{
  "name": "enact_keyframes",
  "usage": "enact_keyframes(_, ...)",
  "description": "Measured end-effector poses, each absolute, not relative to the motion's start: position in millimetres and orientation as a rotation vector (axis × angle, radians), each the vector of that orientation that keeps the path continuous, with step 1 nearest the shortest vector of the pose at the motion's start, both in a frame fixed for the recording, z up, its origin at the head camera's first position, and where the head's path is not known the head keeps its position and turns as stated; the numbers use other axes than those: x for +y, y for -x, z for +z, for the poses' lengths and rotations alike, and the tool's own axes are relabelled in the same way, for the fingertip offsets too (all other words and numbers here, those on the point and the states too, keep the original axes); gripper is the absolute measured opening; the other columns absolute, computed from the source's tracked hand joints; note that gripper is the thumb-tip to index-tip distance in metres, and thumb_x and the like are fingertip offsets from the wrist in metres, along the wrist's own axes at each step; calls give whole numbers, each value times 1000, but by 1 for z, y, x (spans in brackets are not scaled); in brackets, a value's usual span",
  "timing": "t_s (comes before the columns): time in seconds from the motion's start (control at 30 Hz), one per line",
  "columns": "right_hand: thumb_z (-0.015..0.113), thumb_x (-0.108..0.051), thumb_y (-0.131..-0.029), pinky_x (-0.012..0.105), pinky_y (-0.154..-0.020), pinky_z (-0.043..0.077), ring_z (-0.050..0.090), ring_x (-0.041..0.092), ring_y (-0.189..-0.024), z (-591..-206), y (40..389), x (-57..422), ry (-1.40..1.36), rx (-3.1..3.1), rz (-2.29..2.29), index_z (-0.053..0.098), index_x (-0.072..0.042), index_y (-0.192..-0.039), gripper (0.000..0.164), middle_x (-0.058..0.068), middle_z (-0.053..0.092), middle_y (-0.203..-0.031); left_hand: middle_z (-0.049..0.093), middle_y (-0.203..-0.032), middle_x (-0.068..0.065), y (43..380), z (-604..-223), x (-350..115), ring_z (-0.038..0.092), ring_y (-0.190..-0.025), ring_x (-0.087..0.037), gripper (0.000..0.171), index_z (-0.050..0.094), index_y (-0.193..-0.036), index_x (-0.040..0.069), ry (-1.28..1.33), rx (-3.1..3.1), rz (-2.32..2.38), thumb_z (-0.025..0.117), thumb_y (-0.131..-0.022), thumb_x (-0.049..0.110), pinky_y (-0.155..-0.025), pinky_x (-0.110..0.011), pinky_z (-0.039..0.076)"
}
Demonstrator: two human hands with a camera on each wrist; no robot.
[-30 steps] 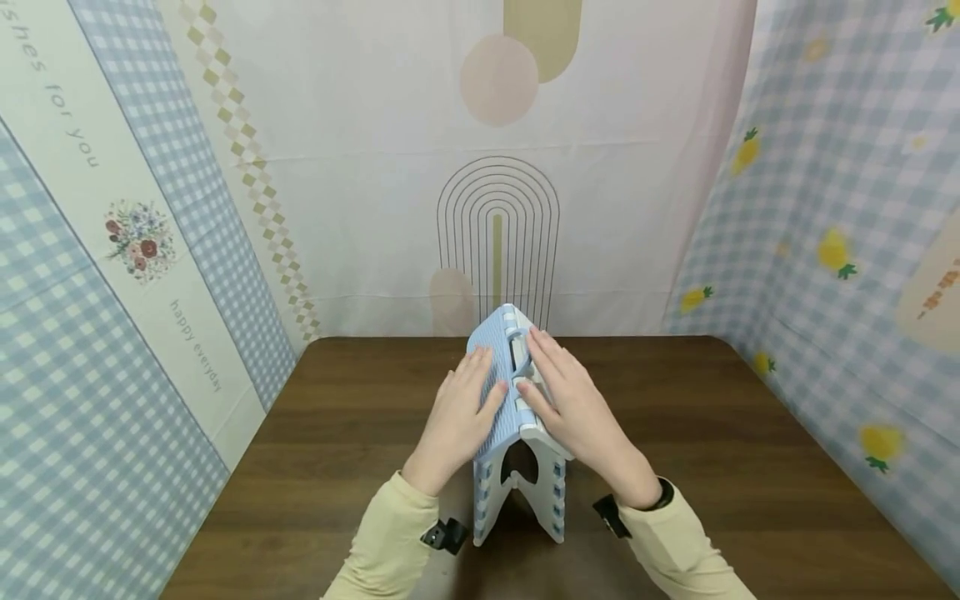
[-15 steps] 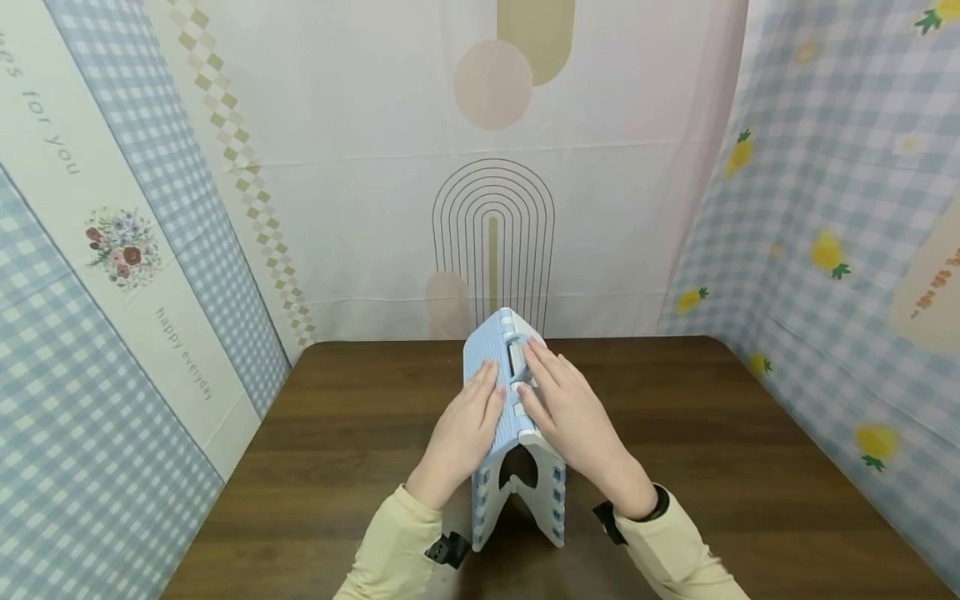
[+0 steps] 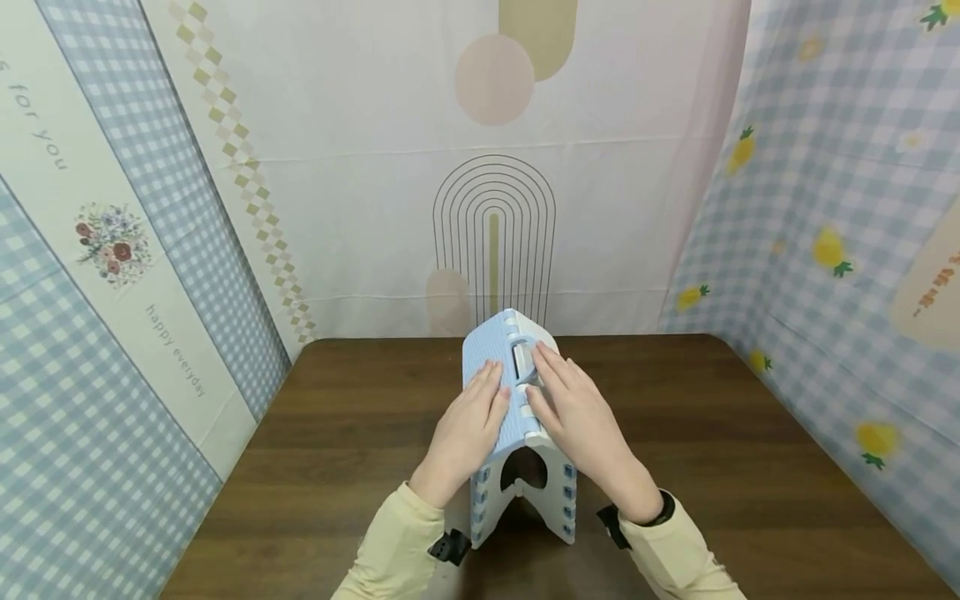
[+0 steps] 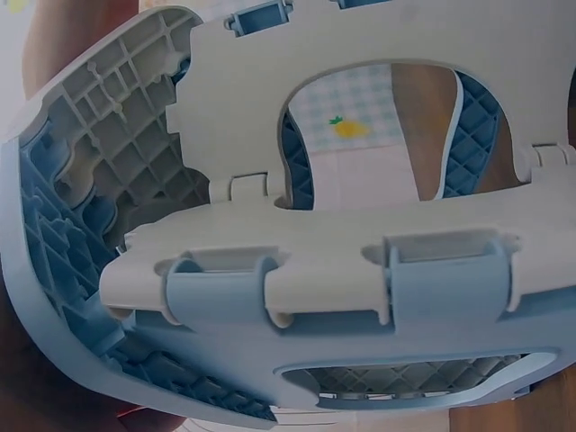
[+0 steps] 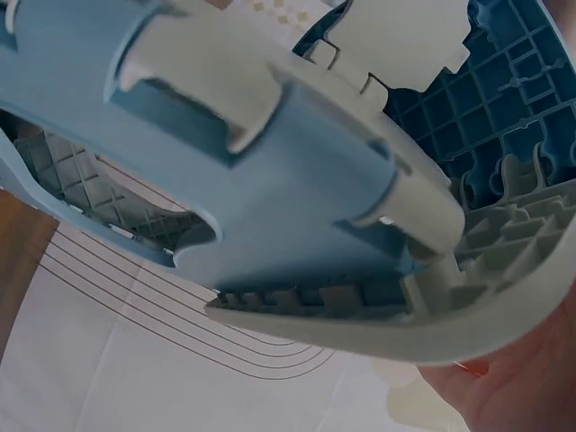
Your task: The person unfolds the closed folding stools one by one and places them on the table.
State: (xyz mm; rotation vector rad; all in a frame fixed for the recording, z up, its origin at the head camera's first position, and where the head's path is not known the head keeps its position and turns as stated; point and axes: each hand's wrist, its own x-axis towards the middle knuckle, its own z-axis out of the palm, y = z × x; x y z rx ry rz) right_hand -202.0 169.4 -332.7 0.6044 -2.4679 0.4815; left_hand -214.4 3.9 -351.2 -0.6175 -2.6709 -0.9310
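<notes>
A blue and white folding step stool (image 3: 487, 342) stands half-folded on the table, its top peaked along the hinge like a roof. My left hand (image 3: 467, 421) lies with straight fingers on the ribbed blue half of the top. On the white half rests my right hand (image 3: 587, 418), fingers extended, with fingertips near the handle slot. Seen close up in the left wrist view are the stool's hinged side panels (image 4: 414, 225) and latticed underside. Similar hinge knuckles fill the right wrist view, where part of the right hand (image 5: 513, 387) shows at the lower right.
The stool stands on a dark brown wooden table (image 3: 360, 400). Behind it hangs a pale printed cloth (image 3: 360, 225). Blue checked cloths flank the table at left and right (image 3: 810, 283). Each wrist wears a black strap with a small camera.
The stool's legs have spread a little wider and its top has opened slightly, the white half swinging right. My right hand has shifted slightly right with it; both hands stay on the top.
</notes>
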Motion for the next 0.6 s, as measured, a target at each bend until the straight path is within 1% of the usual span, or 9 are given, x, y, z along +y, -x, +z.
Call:
enact_keyframes(0.3,39,-32,-95,37,-112,23,34,20,-132,-338,200,171,-550,-2487,491,40,-4,-134,48,8,38,-142,30,-146,-7,217,-351,4,26,-136,-20,52,33,-138,8,620,-2695,-878,26,-97,39,-112,-37,25)
enact_keyframes(0.6,38,-27,-95,43,-108,29,39,23,-129,-352,206,175,-497,-2550,463,46,-3,-130,43,10,45,-136,31,-145,-5,218,-355,9,25,-136,-19,53,36,-137,11,551,-2765,-765,29,-96,42,-113,-38,22)
